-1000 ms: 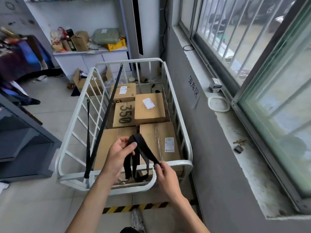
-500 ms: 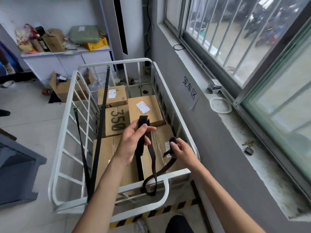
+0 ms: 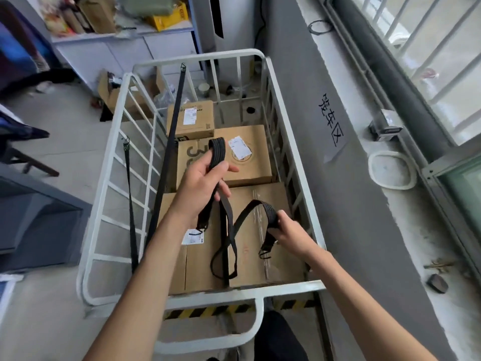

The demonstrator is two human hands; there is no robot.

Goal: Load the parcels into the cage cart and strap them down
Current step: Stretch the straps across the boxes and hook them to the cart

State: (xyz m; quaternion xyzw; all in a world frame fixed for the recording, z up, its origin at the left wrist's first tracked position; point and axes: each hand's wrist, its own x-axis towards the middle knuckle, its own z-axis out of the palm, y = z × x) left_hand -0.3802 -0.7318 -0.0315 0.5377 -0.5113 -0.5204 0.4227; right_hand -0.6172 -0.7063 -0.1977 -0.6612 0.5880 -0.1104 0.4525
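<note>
I see my left hand (image 3: 201,185) and right hand (image 3: 289,230) each gripping the black elastic strap (image 3: 230,230) above cardboard parcels (image 3: 247,246) in the cage cart (image 3: 291,286).

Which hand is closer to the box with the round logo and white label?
Left. The left hand is raised in front of that box, gripping bunched black strap across its near-left part. The right hand sits lower and nearer the person, over the closest box.
</note>
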